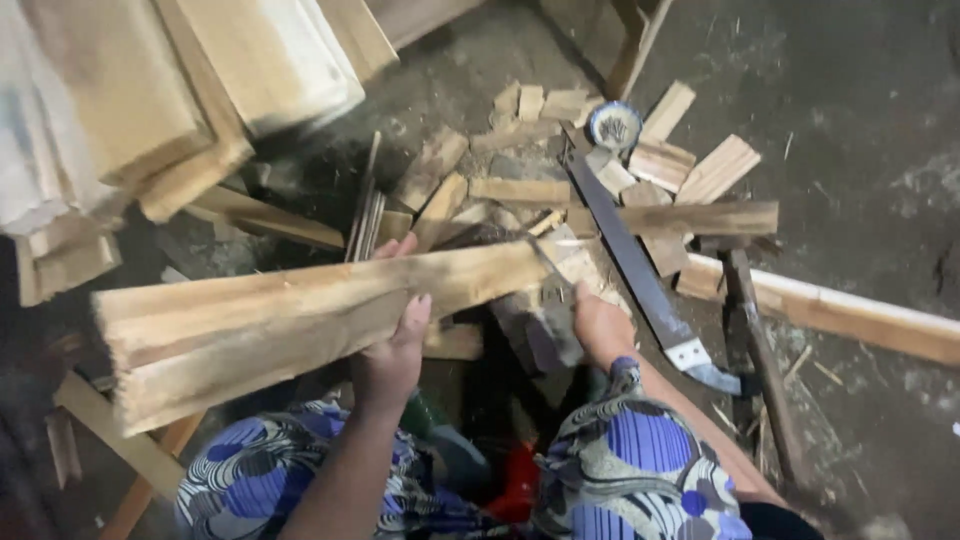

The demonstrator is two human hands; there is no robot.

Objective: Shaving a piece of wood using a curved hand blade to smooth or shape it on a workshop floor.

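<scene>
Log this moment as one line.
left hand: grips plank | right hand: on wood block | saw: on floor

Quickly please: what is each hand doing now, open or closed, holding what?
Left hand: closed around the long wooden plank, fingers over its edge.
Right hand: closed, apparently gripping something; what it holds cannot be told.

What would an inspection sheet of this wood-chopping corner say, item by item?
Surface: dark, dusty floor.
Job's things: long wooden plank, held at an angle.
Clutter: wood offcuts, a long saw, a small round tin.
Grippers: left hand grips the plank; right hand is at the plank's far end, its grip unclear.
Cables: nothing seen.
Surroundings: stacked boards on the left.
</scene>
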